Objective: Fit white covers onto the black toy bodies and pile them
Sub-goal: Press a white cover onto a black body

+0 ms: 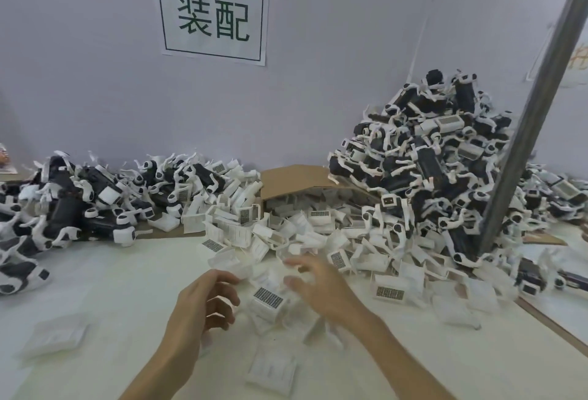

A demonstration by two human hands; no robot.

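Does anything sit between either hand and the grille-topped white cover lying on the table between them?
Nothing visible does. The white cover lies in the open between the left hand and the blurred right hand, with both hands close beside it. Other loose covers lie around it, but none lies on top.

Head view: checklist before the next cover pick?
1. Left hand free: ok, fingers loosely curled, holding nothing.
2. Right hand free: ok, fingers spread above the covers.
3. White cover within reach: ok, lies between the hands, grille side up.
4. Cover's open side facing: cannot tell.
5. Black toy body at hand: not ok, nearest lie in the left pile, away from the hands.
6. Tall right pile stable: cannot tell.
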